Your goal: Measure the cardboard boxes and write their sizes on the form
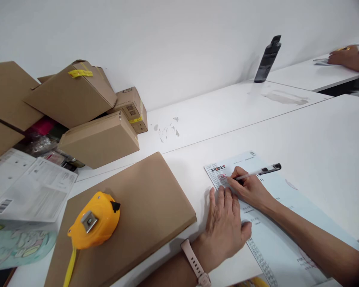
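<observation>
My right hand (247, 186) grips a clear pen (259, 172) with a black cap end. The pen's lower end points at the upper left of a pale blue printed sheet (275, 199), near a small red stamp-like mark under the word PONY. My left hand (225, 219) lies flat with its fingers spread, over the left edge of the sheet and the white table. A pink watch strap circles the left wrist. Left of it, a yellow tape measure (100, 223) rests on a flat cardboard box (149, 199).
Several cardboard boxes (101, 137) are stacked at the left against the wall. A dark bottle (267, 59) stands at the back. A printed white package (38, 187) lies far left. Another person's hand (345, 56) rests over papers at the far right.
</observation>
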The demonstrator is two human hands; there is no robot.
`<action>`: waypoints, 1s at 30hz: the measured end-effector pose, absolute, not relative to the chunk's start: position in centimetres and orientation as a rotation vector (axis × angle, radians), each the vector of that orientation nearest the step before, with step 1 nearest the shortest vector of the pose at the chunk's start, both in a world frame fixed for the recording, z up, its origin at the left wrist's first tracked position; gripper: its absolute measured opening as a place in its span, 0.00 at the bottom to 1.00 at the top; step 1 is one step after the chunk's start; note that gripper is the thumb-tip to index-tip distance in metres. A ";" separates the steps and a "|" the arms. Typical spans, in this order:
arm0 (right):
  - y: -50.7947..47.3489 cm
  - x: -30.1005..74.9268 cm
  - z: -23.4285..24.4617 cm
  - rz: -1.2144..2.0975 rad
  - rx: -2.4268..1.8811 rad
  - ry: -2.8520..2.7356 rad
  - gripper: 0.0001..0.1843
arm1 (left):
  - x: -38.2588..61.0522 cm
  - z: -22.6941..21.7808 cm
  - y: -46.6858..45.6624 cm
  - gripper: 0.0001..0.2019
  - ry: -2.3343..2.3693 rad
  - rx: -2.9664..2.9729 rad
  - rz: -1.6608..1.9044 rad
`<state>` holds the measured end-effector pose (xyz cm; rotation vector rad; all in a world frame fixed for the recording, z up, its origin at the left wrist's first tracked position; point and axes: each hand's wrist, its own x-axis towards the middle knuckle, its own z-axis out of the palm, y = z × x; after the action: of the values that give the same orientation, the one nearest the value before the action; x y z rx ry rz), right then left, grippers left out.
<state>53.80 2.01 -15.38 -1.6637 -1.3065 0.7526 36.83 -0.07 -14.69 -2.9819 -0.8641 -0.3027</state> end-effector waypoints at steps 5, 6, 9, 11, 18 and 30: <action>2.1 53.8 -15.6 0.762 -1.666 -1.296 0.17 | 36.9 -14.9 0.0 0.33 -0.849 -2.954 -0.342; 2.1 53.8 -15.7 0.759 -1.666 -1.295 0.16 | 36.9 -15.0 0.0 0.33 -0.851 -2.954 -0.347; 2.1 53.9 -15.7 0.757 -1.665 -1.296 0.16 | 36.9 -15.0 0.0 0.33 -0.856 -2.956 -0.348; 2.1 54.0 -15.7 0.761 -1.661 -1.302 0.16 | 36.9 -15.0 0.0 0.33 -0.855 -2.958 -0.345; 2.2 54.0 -15.5 0.737 -1.685 -1.302 0.16 | 36.9 -15.0 0.0 0.33 -0.856 -2.948 -0.362; 2.1 53.9 -15.1 0.707 -1.678 -1.312 0.17 | 36.9 -14.9 0.0 0.33 -0.859 -2.958 -0.341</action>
<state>53.87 2.09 -15.10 -1.6776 -1.3124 0.7072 36.89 -0.04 -14.85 -2.9577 -0.8591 -0.3406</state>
